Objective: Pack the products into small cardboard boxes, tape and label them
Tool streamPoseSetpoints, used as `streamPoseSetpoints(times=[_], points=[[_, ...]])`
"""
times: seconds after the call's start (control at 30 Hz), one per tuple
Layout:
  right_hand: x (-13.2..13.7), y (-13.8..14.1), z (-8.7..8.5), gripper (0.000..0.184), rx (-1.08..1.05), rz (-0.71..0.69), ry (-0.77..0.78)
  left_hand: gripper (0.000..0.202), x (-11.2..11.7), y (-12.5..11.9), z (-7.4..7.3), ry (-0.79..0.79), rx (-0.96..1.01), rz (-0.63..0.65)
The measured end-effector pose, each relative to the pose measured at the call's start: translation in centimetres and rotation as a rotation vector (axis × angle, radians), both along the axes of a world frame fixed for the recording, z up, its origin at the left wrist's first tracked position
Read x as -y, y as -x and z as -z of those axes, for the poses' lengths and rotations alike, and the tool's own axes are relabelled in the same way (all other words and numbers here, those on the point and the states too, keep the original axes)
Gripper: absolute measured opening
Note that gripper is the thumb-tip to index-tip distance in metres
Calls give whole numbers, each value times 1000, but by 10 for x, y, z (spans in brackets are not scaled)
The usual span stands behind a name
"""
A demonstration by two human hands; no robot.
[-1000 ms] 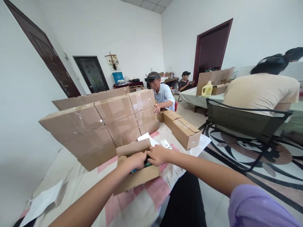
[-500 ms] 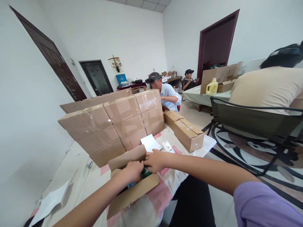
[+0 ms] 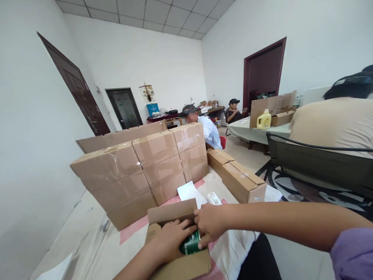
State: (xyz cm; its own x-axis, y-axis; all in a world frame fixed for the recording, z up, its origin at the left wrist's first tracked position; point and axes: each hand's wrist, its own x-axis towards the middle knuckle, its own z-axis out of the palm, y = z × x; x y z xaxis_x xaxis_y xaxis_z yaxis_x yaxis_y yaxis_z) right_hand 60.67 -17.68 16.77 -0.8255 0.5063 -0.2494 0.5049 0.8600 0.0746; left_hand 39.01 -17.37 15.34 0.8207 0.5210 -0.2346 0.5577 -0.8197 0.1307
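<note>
**2 hands on a green can (image 3: 190, 245) in a box**

The cardboard box (image 3: 152, 232) is open on top, so there is room above. Its back flap (image 3: 175, 210) stands up, and its front flap (image 3: 185, 267) leans out. Taped boxes (image 3: 157, 169) make a wall behind it. A long brown box (image 3: 236, 175) lies near the right edge of the table (image 3: 134, 233).

The can lies inside the box, under the left hand (image 3: 175, 237). That hand is spread, palm down. The right hand (image 3: 211, 222) is at the box's right end, with its fingers bent and its thumb by the can. I cannot tell if it pinches anything.

Half a second ago, the left hand was curled up and less green showed.
</note>
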Motion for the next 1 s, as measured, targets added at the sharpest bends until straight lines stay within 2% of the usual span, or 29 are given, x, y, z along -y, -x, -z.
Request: streamPoseSetpoints(times=[0.17, 0.3, 0.4, 0.6, 0.7, 0.83, 1.0], points=[[-4, 19, 17, 46, 56, 61, -25, 80, -5, 2, 10, 14, 23, -26], [-9, 30, 27, 45, 61, 74, -18, 75, -5, -1, 5, 19, 22, 28], [-11, 25, 27, 40, -5, 41, 21, 73, -6, -5, 0, 58, -24, 18], [-10, 9, 19, 34, -89, -43, 92, 80, -2, -6, 1, 49, -103, -27], [-10, 12, 13, 30, -91, -75, 139, 75, 0, -8, -8, 16, -121, -66], [-10, 22, 7, 27, -56, -91, 239, 65, 3, -7, -29, 16, -211, -86], [-5, 17, 0, 23, -216, -203, 266, 64, 17, 15, -43, 17, -137, -105]])
